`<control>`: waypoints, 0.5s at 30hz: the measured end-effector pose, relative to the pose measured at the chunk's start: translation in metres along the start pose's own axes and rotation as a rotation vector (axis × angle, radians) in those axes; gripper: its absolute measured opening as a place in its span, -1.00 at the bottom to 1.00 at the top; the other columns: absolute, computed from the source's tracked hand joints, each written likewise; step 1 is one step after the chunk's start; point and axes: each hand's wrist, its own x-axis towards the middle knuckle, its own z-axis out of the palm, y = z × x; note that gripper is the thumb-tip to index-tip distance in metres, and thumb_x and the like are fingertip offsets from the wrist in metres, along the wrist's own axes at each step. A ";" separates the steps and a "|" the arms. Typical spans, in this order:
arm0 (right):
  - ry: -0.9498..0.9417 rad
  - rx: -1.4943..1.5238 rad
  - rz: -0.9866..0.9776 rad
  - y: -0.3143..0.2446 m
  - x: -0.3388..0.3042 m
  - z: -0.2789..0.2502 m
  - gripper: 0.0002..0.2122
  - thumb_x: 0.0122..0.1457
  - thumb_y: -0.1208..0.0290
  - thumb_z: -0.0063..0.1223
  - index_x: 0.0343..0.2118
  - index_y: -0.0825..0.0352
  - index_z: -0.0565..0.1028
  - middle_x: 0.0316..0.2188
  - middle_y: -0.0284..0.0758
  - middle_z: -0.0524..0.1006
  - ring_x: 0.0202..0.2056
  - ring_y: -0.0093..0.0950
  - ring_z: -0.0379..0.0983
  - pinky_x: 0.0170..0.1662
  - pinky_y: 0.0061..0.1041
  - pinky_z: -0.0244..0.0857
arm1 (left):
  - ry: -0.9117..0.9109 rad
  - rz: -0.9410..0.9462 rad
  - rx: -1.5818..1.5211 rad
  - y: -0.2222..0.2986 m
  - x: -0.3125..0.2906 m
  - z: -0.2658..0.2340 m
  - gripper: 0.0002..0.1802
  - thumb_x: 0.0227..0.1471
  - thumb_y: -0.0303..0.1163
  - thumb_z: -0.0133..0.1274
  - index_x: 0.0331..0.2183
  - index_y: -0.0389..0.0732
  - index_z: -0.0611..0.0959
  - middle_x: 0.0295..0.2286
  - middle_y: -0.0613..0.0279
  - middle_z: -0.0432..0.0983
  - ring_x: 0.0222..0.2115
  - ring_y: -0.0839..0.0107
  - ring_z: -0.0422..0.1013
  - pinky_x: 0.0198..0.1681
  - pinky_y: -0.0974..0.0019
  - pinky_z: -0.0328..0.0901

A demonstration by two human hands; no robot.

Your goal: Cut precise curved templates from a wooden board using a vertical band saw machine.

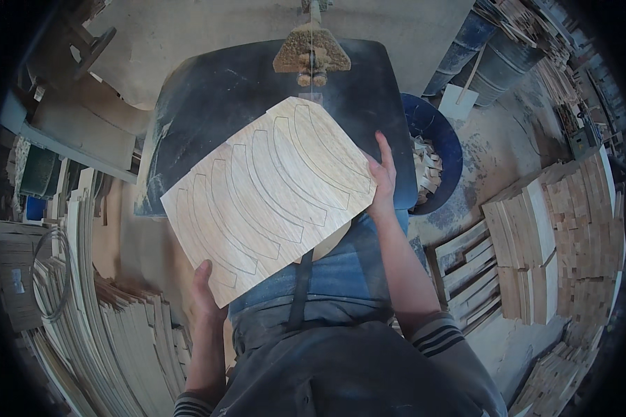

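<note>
A pale wooden board (264, 198) lies slanted in front of me, its far corner close to a thin upright saw blade (311, 89). Several curved, banana-like outlines are drawn across its face. My left hand (207, 295) grips the near left corner, thumb up at the edge and the other fingers hidden. At the right edge, my right hand (384, 182) holds the board with the thumb against it and a finger stretched upward. Beneath the board's far part is the dark saw table (222, 87). A sawdust-caked blade guide (311, 54) sits beyond it.
A blue tub (454, 149) of wood offcuts (426, 170) stands right of the table. Stacked wood pieces (563, 236) fill the right side, and long boards (129, 326) lean at the left. Dark drums (501, 69) stand at the far right.
</note>
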 end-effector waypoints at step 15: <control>0.041 -0.061 -0.016 0.000 0.001 0.004 -0.30 0.11 0.33 -0.09 0.29 0.35 -0.09 0.00 0.13 0.40 0.02 -0.20 0.40 0.12 -0.37 0.23 | -0.041 0.026 0.015 0.002 0.003 0.001 -0.21 0.00 -0.04 0.00 0.14 -0.34 0.23 -0.02 0.00 0.34 -0.03 0.15 0.35 0.01 0.13 0.27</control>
